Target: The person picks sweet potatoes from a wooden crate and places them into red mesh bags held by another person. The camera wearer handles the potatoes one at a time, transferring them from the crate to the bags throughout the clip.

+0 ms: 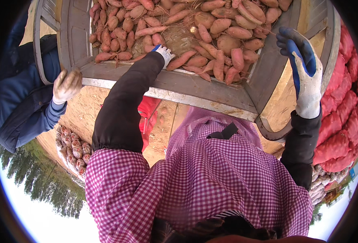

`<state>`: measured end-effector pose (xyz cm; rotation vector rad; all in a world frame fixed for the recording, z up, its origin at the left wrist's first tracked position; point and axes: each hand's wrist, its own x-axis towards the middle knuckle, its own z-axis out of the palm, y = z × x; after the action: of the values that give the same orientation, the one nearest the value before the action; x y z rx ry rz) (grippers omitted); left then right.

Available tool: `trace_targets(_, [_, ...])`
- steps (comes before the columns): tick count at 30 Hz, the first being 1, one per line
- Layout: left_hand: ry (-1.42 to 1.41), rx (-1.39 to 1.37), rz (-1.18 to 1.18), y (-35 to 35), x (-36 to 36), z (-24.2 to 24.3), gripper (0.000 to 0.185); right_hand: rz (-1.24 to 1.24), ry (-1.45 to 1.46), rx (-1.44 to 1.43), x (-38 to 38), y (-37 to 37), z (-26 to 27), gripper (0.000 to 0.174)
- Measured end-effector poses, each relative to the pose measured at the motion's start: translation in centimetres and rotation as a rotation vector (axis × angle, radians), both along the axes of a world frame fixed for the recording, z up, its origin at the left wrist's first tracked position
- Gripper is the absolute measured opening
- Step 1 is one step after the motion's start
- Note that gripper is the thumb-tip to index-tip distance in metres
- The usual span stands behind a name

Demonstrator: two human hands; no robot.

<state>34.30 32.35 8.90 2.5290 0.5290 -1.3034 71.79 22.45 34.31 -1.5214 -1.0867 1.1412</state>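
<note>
Many reddish sweet potatoes (218, 25) lie in a metal-sided sorting bin (197, 86) before me. My left hand (166, 54), in a white glove with blue coating, reaches over the bin's near edge among the sweet potatoes, beside a long one (181, 60). Its fingertips are partly hidden, so I cannot tell whether it grips anything. My right hand (303, 56), in the same kind of glove, is raised over the bin's right side with its fingers apart and nothing in it.
At the left, a co-worker's gloved hand (66, 85) is by the bin's edge. Red mesh sacks (334, 145) are stacked at the right. More filled sacks (75, 148) stand on the ground at the lower left. A red bag (147, 118) hangs below the bin's front edge.
</note>
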Motion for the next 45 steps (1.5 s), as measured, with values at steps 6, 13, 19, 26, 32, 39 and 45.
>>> trace_targets(6, [0.227,0.198,-0.146,-1.5,2.3,-4.6,0.031,-0.012,0.013,0.033,0.2,0.4,0.2,0.029])
trace_targets(13, [0.077,-0.036,0.336,1.3,-0.6,-2.4,0.081,0.034,-0.068,-0.005,0.5,0.1,0.5,0.034])
trace_targets(19, [-0.337,-0.417,1.281,3.4,-0.4,-0.6,0.063,-0.002,0.045,-0.035,0.0,-0.1,0.9,0.035])
trace_targets(26, [-0.288,-0.529,0.628,-2.2,8.8,-3.6,0.076,0.07,-0.085,-0.018,0.4,0.0,0.8,0.036])
trace_targets(32, [0.006,-0.415,0.273,-3.0,12.3,-2.3,0.08,-0.002,0.025,-0.035,-0.3,0.3,1.4,0.03])
trace_targets(39, [-0.37,-0.407,0.743,-3.1,9.4,-3.8,0.055,-0.004,0.067,-0.037,-0.1,0.2,1.2,0.03])
trace_targets(45, [-0.151,-0.288,0.457,-4.9,11.4,-1.7,0.052,-0.017,0.126,-0.015,-0.1,0.2,1.0,0.032])
